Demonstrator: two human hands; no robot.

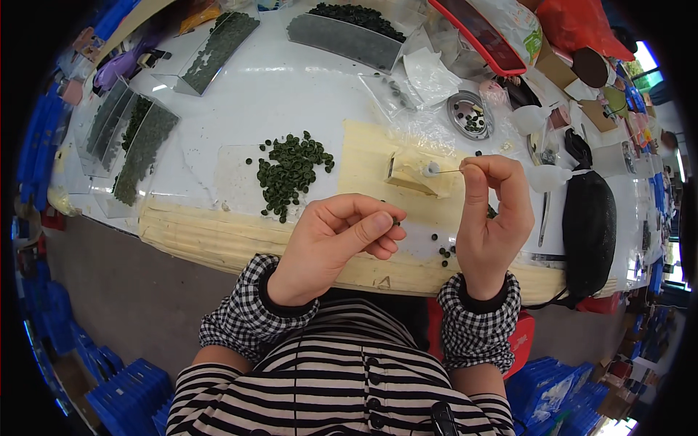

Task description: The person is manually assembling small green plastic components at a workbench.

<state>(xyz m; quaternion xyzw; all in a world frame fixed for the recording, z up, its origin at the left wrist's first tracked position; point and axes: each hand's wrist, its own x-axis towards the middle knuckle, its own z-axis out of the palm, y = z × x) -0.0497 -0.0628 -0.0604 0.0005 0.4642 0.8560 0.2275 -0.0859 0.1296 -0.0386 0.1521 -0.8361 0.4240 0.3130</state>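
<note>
My left hand (331,247) is closed in a pinch over the near edge of the table. A small dark green disc (395,221) shows between its thumb and fingertips. My right hand (498,221) pinches a thin needle-like stick (449,171) that points left. The stick's far end meets a greyish-white blob (430,168) on a small yellow-wrapped block (414,180). The block rests on a pale yellow sheet (361,156). To the left lies a loose heap of dark green discs (292,173). A few stray discs (445,253) lie between my hands, near the front edge.
Clear trays of green pieces stand at the far left (149,149) and at the back (342,43). A round metal dish (469,115) holds a few small pieces. Farther right are a red-edged phone-like device (483,36) and a black pouch (589,232). Padding covers the front edge (211,240).
</note>
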